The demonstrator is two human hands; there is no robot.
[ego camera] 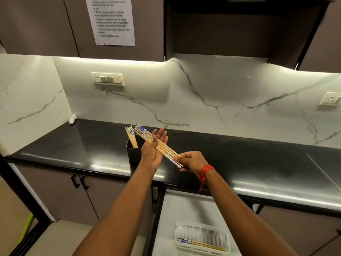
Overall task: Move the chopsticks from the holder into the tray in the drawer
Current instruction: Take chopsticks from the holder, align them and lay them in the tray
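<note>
Head camera view: a bundle of chopsticks (158, 145) is seen held slantwise above the black countertop (258, 156), its patterned blue-and-white ends pointing up and away, its plain tips toward the person; the bundle appears to be laid across the left hand (154, 147) so that the sticks can be squared up side by side before being carried down, though that is a judgement only; the left hand is presented palm up, wrist bent back, fingers extended and slightly spread under the sticks rather than curled round them; the right hand (191, 161), marked by a red thread at the wrist, is closed round the near tips, thumb and fingers pinched on them, so the bundle is steadied at one end and supported at the middle; both forearms are stretched forward from the lower edge of the view; a few more chopsticks (131, 136) are left leaning in the dark square holder (133, 154) just behind the left hand; below, the drawer (184, 209) stands open, and in its white slotted tray (203, 237) some chopsticks (199, 243) are already lying flat along the near edge; the task is therefore judged part done.
</note>
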